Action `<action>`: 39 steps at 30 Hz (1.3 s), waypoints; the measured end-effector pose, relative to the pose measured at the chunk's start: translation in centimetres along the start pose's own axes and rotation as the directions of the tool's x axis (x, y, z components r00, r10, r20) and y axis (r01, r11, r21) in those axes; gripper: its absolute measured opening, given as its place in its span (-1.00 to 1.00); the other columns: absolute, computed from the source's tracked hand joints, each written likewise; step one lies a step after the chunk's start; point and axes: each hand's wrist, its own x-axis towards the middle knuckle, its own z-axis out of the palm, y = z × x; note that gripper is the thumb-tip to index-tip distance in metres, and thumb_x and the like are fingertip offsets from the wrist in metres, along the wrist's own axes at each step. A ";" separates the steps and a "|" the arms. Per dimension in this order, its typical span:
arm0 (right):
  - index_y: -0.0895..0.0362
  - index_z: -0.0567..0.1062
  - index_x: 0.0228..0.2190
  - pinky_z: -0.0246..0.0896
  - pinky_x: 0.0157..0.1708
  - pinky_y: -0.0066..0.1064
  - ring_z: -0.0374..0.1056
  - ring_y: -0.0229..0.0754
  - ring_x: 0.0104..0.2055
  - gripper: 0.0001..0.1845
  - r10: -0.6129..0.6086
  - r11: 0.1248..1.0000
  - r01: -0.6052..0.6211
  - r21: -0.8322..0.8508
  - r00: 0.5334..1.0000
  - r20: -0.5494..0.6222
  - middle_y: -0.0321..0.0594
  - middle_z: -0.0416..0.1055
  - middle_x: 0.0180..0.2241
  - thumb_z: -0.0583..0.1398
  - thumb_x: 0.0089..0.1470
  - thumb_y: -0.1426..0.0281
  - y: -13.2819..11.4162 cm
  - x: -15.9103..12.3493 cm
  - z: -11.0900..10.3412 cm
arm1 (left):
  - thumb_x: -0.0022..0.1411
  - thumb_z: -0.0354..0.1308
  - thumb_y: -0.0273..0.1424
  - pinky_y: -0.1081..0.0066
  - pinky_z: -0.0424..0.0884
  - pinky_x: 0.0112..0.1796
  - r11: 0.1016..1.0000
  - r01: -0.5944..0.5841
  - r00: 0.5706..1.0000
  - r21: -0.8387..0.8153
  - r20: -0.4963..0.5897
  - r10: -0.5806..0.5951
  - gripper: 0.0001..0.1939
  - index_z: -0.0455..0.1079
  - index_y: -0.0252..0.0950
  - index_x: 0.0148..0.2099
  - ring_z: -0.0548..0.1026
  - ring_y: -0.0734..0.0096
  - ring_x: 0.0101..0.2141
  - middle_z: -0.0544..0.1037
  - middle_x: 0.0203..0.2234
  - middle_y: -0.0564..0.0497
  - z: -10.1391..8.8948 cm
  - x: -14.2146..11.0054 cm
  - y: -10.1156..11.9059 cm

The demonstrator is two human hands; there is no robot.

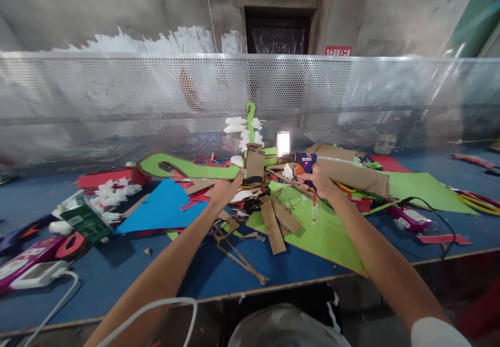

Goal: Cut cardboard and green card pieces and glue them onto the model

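Observation:
My left hand (229, 186) is closed on the straight end of a green hook-shaped cutout (187, 167) with a brown edge, held level above the pile. Out to the right, my right hand (321, 181) is closed around a blue hot glue gun (308, 162) with an orange part and a small red light. A white crumpled paper piece (288, 171) shows by its fingertips. Between the hands stands a brown cardboard piece (255, 165). Behind it rises another green curved cutout (250, 120), flanked by white ruffled pieces (245, 139).
Scraps cover the blue table: a blue sheet (156, 206), green sheet (324, 227), cardboard strips (272, 227) and brown cord (242, 261). A green box (86, 221) and red tape roll (72, 245) lie left. A perforated metal screen (156, 102) closes the back. A white cable (156, 302) crosses in front.

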 end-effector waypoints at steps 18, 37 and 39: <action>0.10 0.53 -0.51 0.23 -0.32 -0.27 0.48 0.07 -0.37 -0.45 -0.017 0.327 -0.047 -0.944 0.998 -0.055 0.00 0.52 -0.49 0.24 0.15 -0.12 0.7 0.6 -3.6 | 0.34 0.09 -0.03 0.38 0.42 -0.42 0.991 0.074 0.996 -0.113 -0.045 -0.080 -0.56 0.31 -0.20 -0.48 0.46 0.34 -0.54 0.42 -0.67 0.06 -0.2 0.7 -2.7; 0.21 0.51 -0.06 0.23 -0.27 -0.33 0.52 0.04 -0.16 -0.43 0.021 0.157 -0.052 -0.986 0.999 -0.049 0.09 0.59 -0.17 0.14 0.30 -0.06 -1.4 -1.0 0.5 | 0.25 0.18 0.09 0.36 0.37 -0.48 0.969 0.127 0.984 -0.211 -0.097 -0.150 -0.46 0.29 -0.19 -0.57 0.42 0.35 -0.60 0.40 -0.70 0.06 -0.9 1.0 -1.0; 0.13 0.45 -0.03 0.17 -0.38 -0.37 0.48 -0.08 -0.28 -0.41 0.141 0.362 0.097 -0.927 0.977 0.157 -0.08 0.57 -0.21 0.16 0.25 -0.13 -1.8 -1.6 1.7 | 0.26 0.17 0.07 0.36 0.38 -0.44 0.976 0.092 0.989 -0.196 -0.099 -0.113 -0.47 0.28 -0.20 -0.56 0.42 0.36 -0.58 0.40 -0.69 0.06 -0.9 0.9 -1.2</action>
